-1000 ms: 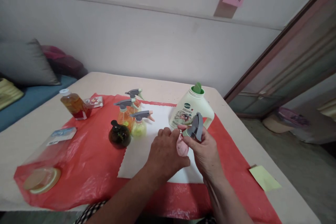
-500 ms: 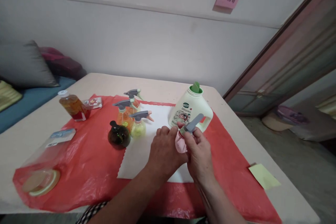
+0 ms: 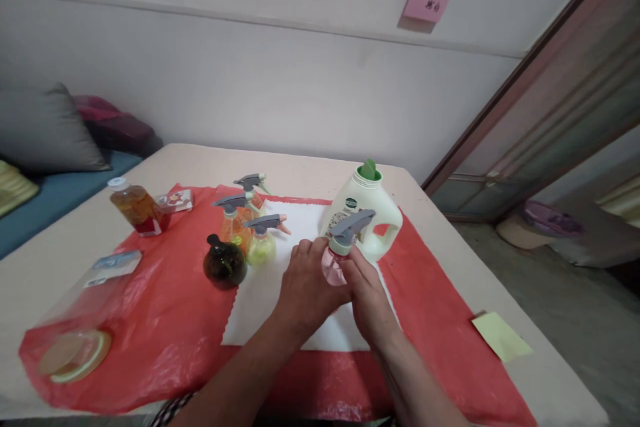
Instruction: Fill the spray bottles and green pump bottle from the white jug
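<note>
Between my two hands is a small pink spray bottle (image 3: pixel 334 268) with a pale green collar and a grey trigger top, held upright. My left hand (image 3: pixel 307 280) wraps round its left side, fingers closed. On the other side my right hand (image 3: pixel 367 290) is closed against the bottle just below the collar. Right behind it stands a cream detergent jug (image 3: pixel 383 203) with an open green spout. A white sheet (image 3: pixel 260 320) lies under my hands.
To the left stand a yellow spray bottle (image 3: pixel 261 248), an orange spray bottle (image 3: pixel 235 230), another sprayer behind (image 3: pixel 254 181) and a dark round bottle (image 3: pixel 225 263). Farther left are an amber bottle (image 3: pixel 137 207) and a jar (image 3: pixel 80 355). A red plastic sheet (image 3: pixel 440 320) covers the table.
My right hand has come down from the grey trigger top to the bottle's side. The trigger top now stands more upright on the bottle and its collar shows. My left hand keeps its hold.
</note>
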### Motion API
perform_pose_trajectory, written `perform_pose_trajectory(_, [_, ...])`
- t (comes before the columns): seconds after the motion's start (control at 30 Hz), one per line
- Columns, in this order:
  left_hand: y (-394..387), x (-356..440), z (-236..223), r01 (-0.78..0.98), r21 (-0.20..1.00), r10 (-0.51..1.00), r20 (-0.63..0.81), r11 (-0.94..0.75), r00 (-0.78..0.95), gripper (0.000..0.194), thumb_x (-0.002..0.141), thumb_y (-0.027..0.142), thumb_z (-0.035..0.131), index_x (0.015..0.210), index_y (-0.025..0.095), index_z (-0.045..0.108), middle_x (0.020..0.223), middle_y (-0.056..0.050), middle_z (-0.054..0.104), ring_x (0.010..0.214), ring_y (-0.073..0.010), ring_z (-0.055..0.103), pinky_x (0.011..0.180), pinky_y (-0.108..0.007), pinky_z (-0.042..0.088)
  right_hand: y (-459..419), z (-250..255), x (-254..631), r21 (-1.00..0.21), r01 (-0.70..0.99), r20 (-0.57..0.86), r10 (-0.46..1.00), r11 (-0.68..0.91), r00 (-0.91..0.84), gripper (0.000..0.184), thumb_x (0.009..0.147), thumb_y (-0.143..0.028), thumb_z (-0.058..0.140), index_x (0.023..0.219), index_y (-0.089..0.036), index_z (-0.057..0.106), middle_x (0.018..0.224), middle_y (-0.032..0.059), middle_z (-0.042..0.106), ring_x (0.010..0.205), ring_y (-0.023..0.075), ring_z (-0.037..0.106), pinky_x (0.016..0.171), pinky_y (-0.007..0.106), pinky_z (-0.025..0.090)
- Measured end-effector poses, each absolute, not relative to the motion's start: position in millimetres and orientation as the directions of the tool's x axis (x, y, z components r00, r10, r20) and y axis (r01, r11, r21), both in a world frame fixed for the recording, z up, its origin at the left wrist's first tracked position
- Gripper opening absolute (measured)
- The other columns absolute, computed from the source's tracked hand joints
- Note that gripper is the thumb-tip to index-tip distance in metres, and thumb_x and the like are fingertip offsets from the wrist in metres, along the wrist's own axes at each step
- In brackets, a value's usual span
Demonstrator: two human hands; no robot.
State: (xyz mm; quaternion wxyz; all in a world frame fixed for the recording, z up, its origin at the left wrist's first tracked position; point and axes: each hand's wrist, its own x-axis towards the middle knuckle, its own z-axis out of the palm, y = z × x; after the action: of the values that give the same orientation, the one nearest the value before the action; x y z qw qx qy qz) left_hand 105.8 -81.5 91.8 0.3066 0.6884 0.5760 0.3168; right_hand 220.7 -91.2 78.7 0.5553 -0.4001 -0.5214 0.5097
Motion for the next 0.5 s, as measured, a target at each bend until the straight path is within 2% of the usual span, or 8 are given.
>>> perform_pose_trajectory(0.1, [-77,98,100,0.548,0.824,0.986,0.072,-0.143,0.149,0.045,0.061,0.026,0.07,0.104,0.022,0.056,0.102,-0.004,0.055,0.101,-0.0261,0.05,0.086,-0.038,0.042,-83,73,247,-0.966,-0.254,0.124,0.958,0.057,-0.257,0.063,0.079,-0.054,0.071,0.135,-0.029,0.057,0.147,0.0042,0.052,0.139,0.0291,0.041,0.117,0.046,0.028])
perform_pose_trajectory(0.17, [-76,92,104,0.504,0.848,0.982,0.089,-0.163,0.169,0.044,0.06,0.025,0.071,0.101,0.022,0.056,0.1,-0.003,0.055,0.098,-0.0249,0.051,0.086,-0.038,0.042,-74,67,269,-0.946,-0.317,0.052,0.933,-0.068,-0.356,0.071,0.069,-0.055,0.078,0.132,-0.026,0.061,0.146,0.0085,0.052,0.139,0.0322,0.042,0.116,0.049,0.028])
perform_pose_trajectory(0.23, [-76,85,108,0.422,0.892,0.974,0.075,-0.162,0.216,0.043,0.061,0.024,0.072,0.1,0.022,0.057,0.1,-0.002,0.057,0.096,-0.0236,0.053,0.084,-0.036,0.043,-66,62,286,-0.911,-0.389,0.0,0.942,-0.138,-0.334,0.059,0.068,-0.047,0.08,0.121,-0.024,0.069,0.138,0.0112,0.06,0.134,0.0325,0.048,0.116,0.052,0.027])
perform_pose_trajectory(0.33, [-76,79,112,0.221,0.971,0.927,0.005,-0.094,0.375,0.055,0.058,0.019,0.075,0.111,0.023,0.057,0.104,-0.001,0.061,0.095,-0.0219,0.055,0.083,-0.034,0.044,-61,62,294,-0.861,-0.501,-0.012,0.988,-0.087,-0.151,0.033,0.071,-0.03,0.078,0.103,-0.026,0.074,0.122,0.0079,0.07,0.128,0.0279,0.055,0.117,0.05,0.027])
perform_pose_trajectory(0.43, [-79,80,111,0.05,0.998,0.822,-0.011,-0.022,0.569,0.07,0.054,0.015,0.078,0.12,0.023,0.057,0.107,0.001,0.064,0.096,-0.0206,0.055,0.085,-0.032,0.045,-68,71,283,-0.844,-0.535,0.031,0.995,-0.025,-0.095,0.028,0.065,-0.029,0.081,0.091,-0.025,0.074,0.112,0.006,0.073,0.126,0.0287,0.055,0.115,0.05,0.031])
perform_pose_trajectory(0.5, [-82,84,109,0.01,1.0,0.743,-0.022,0.02,0.669,0.075,0.052,0.014,0.08,0.124,0.024,0.058,0.105,0.002,0.064,0.093,-0.0197,0.055,0.083,-0.031,0.045,-78,79,276,-0.852,-0.524,0.05,0.992,-0.019,-0.117,0.031,0.06,-0.034,0.085,0.087,-0.026,0.073,0.106,0.0062,0.074,0.124,0.0317,0.056,0.111,0.052,0.037])
